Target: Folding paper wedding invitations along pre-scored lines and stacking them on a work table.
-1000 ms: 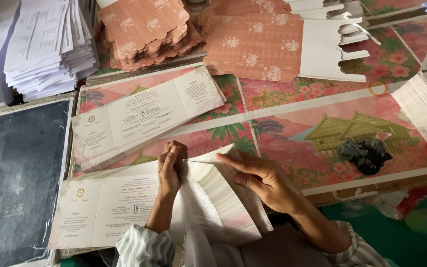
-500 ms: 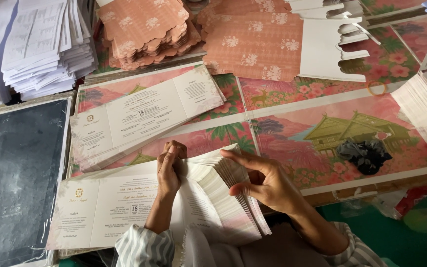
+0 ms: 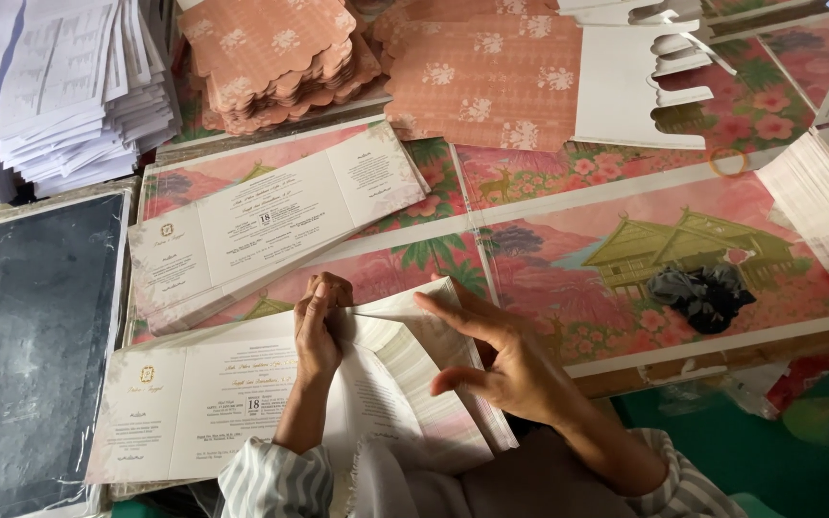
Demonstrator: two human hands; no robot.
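A stack of cream printed cards lies open in front of me on the pink patterned table. My left hand pinches the upper edge of a card panel at its fold. My right hand rests on the same panel's right side, fingers stretched out flat and thumb tucked under the edge. The panel is lifted and bent over the stack. A second fanned stack of the same cards lies just beyond my hands.
Peach floral scalloped covers and flat peach sheets sit at the back. White paper piles stand far left, more white sheets at the right edge. A dark plastic-wrapped panel lies left; a black scrunchie lies right.
My right hand has shifted from gripping the card's edge to lying flatter on the panel, which is now pressed lower. My left hand stays pinched at the fold.
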